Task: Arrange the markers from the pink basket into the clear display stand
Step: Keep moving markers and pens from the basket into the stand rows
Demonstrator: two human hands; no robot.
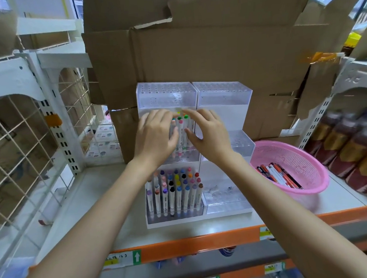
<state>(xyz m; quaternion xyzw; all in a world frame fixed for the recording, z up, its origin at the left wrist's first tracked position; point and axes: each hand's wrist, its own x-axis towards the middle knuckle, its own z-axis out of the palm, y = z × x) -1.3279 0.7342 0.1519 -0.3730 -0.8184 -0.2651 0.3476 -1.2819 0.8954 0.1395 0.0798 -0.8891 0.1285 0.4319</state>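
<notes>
A clear stepped display stand (pixel 166 94) sits on the shelf, with a second, empty one (pixel 225 94) beside it on the right. Its lowest tier is full of white markers (pixel 177 191) with coloured caps. Over the middle tier, my left hand (pixel 156 136) grips a bunch of white markers (pixel 183 130) held upright, caps up. My right hand (pixel 208 135) touches the same bunch from the right, fingers spread. The pink basket (pixel 305 158) stands to the right and holds several pens and markers (pixel 278 175).
Large cardboard boxes (pixel 215 49) stand right behind the stands. A white wire rack (pixel 25 132) borders the left side. Brown bottles (pixel 352 148) fill the shelf on the right. The orange shelf edge (pixel 196 242) runs along the front.
</notes>
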